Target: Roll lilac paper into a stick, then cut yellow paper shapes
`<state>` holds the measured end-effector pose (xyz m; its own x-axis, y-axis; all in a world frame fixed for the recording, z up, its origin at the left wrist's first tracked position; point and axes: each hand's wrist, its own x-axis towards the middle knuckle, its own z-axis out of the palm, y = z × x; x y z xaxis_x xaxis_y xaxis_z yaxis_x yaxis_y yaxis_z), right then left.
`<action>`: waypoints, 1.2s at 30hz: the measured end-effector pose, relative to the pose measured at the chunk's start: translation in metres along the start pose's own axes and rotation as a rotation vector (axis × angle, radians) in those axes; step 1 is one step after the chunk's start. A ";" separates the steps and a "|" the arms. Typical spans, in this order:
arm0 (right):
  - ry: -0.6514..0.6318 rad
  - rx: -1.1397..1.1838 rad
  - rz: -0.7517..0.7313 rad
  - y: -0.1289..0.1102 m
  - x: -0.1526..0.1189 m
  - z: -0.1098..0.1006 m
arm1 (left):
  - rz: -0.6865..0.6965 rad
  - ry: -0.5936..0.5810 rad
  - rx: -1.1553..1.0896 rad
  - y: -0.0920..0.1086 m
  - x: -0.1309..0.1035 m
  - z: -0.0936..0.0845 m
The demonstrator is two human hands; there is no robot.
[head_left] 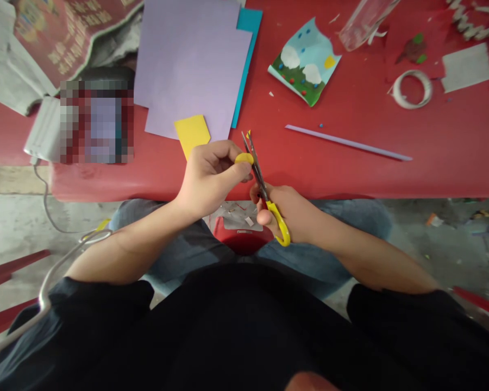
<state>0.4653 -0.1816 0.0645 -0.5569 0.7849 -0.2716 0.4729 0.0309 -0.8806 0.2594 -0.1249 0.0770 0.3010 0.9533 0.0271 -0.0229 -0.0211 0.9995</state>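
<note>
Between the thumb and fingers of my left hand (pixel 212 176) is a small rounded piece of yellow paper (pixel 244 158). My right hand (pixel 289 212) grips yellow-handled scissors (pixel 258 176), whose blades point up and away from me, slightly apart, right beside the yellow piece. A tiny yellow scrap (pixel 248 133) shows at the blade tips. Just beyond my left hand, a larger piece of yellow paper (pixel 192 133) lies partly over purple sheets (pixel 191 65). Both hands are above the near edge of the red table (pixel 330 182).
A blue sheet (pixel 244 70) pokes out from under the purple ones. Farther right lie a painted paper picture (pixel 305 62), a thin purple strip (pixel 348 143), a roll of white tape (pixel 412 89) and a clear plastic bottle (pixel 364 24). At left is a white box-shaped device (pixel 46 130) with a cable.
</note>
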 end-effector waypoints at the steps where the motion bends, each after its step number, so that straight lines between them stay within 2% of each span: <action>1: -0.004 0.006 0.002 0.000 0.000 0.000 | 0.001 -0.006 -0.003 0.000 0.000 0.000; 18: 0.033 0.032 -0.031 0.005 0.001 0.003 | -0.004 -0.040 0.001 0.004 0.000 -0.002; 36: 0.057 0.026 -0.021 -0.001 0.000 0.003 | -0.021 -0.029 0.044 0.005 -0.001 -0.002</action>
<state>0.4624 -0.1831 0.0644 -0.5267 0.8181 -0.2309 0.4430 0.0323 -0.8959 0.2574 -0.1250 0.0818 0.3282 0.9446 0.0055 0.0257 -0.0148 0.9996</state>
